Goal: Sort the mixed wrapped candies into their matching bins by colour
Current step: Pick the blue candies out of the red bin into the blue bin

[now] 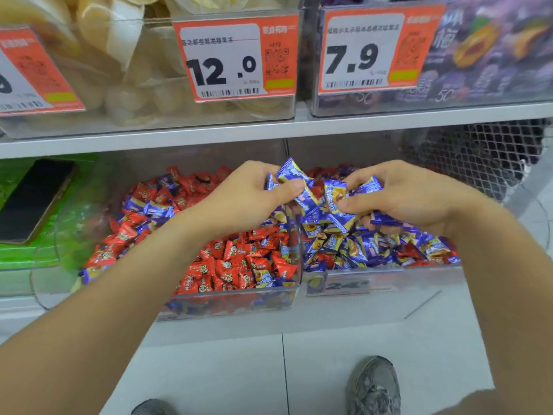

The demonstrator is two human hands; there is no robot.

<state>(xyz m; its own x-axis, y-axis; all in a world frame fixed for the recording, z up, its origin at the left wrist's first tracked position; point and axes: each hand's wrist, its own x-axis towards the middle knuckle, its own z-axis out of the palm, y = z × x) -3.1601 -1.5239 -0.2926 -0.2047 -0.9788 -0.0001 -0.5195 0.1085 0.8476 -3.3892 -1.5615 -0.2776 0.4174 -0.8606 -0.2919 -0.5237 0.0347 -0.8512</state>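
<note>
Two bare forearms are reaching in from the bottom of the frame, over two shoes (374, 384) on the floor, toward two clear candy bins at centre.

The left hand (239, 193) is pinching a few blue wrapped candies (291, 172) between thumb and curled fingers above the divider; the topmost one is pointing its long axis up and to the right. The right hand (404, 199) is curling round more blue candies (335, 190), which are fanning out toward upper left, over the right bin (380, 283), mostly blue. The left bin (236, 298) is holding mostly red candies (227, 265) with blue ones mixed in. The candies are looking light, small and crinkly, probably slippery in foil; pinching the plump middle or a twisted end seems best. At the left edge a dark phone (33, 199) is lying on green packaging.
</note>
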